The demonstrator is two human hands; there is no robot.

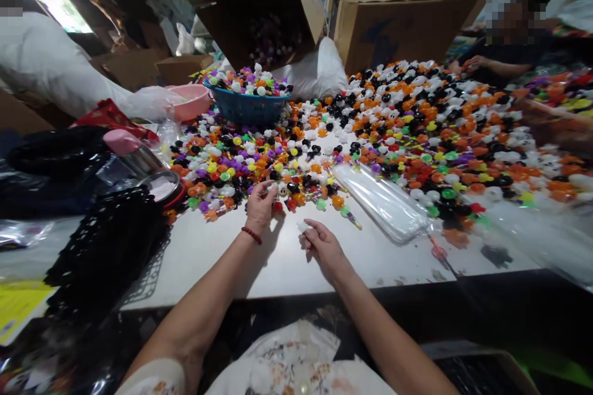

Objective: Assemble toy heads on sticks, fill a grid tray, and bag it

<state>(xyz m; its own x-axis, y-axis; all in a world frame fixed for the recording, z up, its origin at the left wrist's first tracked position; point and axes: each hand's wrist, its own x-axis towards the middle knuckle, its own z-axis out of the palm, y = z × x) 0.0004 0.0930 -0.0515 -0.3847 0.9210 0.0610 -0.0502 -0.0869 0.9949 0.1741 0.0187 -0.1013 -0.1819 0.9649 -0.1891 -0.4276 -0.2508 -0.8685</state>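
My left hand [260, 203], with a red bead bracelet on the wrist, pinches a small white piece [271, 187] at the near edge of a spread of colourful small toys [250, 166]. To its right and a little nearer me, my right hand [324, 247] holds another small white piece [303, 226] between thumb and fingers, just above the white table [287, 271]. Orange, black, white, green and purple toys lie beyond both hands. Right of my hands rests a stack of clear plastic bags [382, 203].
A blue basket [250, 105] heaped with toys stands behind the pile, beside a pink basin [189, 102]. Black mesh material [111, 241] and a steel pot [139, 157] are at left. Cardboard boxes [403, 28] stand at the back. Another person [504, 55] sits at the far right.
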